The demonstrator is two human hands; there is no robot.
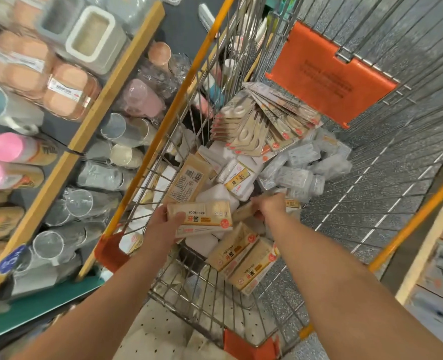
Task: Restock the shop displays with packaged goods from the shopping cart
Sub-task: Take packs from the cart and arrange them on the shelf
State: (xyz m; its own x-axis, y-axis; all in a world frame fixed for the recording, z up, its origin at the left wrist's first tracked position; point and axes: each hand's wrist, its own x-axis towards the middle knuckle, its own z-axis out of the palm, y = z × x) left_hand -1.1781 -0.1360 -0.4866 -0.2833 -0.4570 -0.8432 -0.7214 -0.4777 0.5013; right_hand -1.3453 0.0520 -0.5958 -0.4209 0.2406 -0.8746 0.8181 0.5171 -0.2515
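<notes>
- Toothpick pack (202, 218), tan with "TOOTHPICK" print: held flat above the cart's near-left corner, at 7 o'clock from the heap of goods.
- Left hand (167, 219): grips the pack's left end, thumb on its printed face, fingers hidden beneath.
- Right hand (269, 203): at 3 o'clock of the held pack, down among the goods, fingers curled round a second tan pack (243, 211), largely hidden by the hand.
- More tan toothpick packs (243, 258): at 5 o'clock of the held pack, stacked against the cart's near wall.
- Fanned carded packets (264, 118): at 12 o'clock, atop the heap; clear plastic containers (301, 170) at 2 o'clock.
- Shopping cart (189, 81), wire with orange rim, orange flap (332, 79) on its far wall.
- Shelf unit (59, 162) at 9 o'clock: wood-edged tiers with clear cups (77, 201), pink-capped bottles (9, 149), peach sponges (67, 92).
</notes>
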